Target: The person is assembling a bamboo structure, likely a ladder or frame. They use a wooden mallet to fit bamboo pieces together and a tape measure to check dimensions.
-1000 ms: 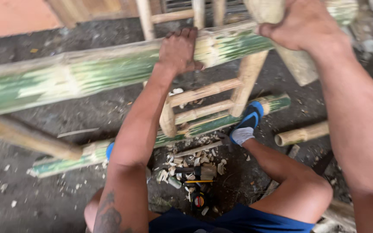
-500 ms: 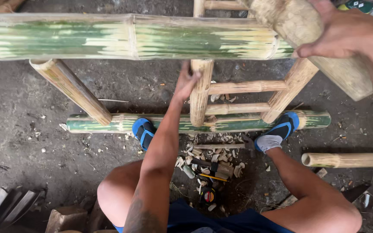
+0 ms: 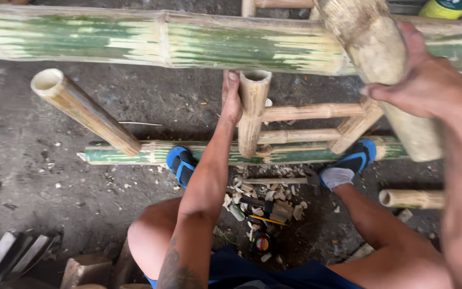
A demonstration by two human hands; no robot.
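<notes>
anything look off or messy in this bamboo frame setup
Wood chips and small tools lie scattered on the ground between the feet. One bamboo post leans well askew, while the post by the left hand looks straighter.

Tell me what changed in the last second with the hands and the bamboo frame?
The left hand let go of the long green-streaked bamboo pole and dropped to the upright tan bamboo post, now touching its top. The view also tipped downward. The right hand stays on the thick tan bamboo post, and both blue shoes remain against the lower green pole.
</notes>
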